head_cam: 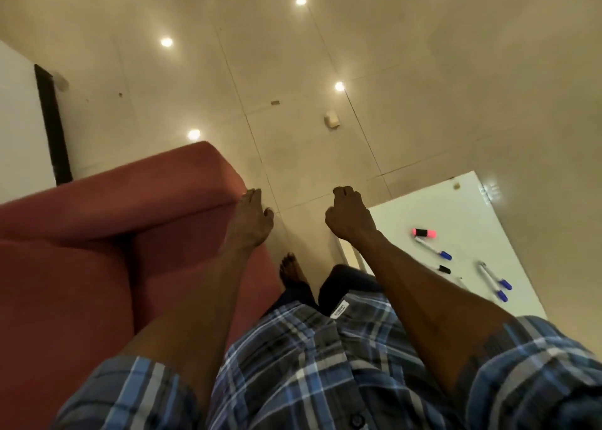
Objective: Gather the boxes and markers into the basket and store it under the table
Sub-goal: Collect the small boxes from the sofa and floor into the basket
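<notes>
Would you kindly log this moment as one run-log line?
left hand: open, empty, by sofa | right hand: curled, empty | markers: on white table | basket, boxes: not in view

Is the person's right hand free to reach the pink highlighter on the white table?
Probably yes. The right hand is loosely curled and holds nothing, hanging near the table's edge. The pink highlighter lies in the open on the tabletop, with nothing between it and the hand.
</notes>
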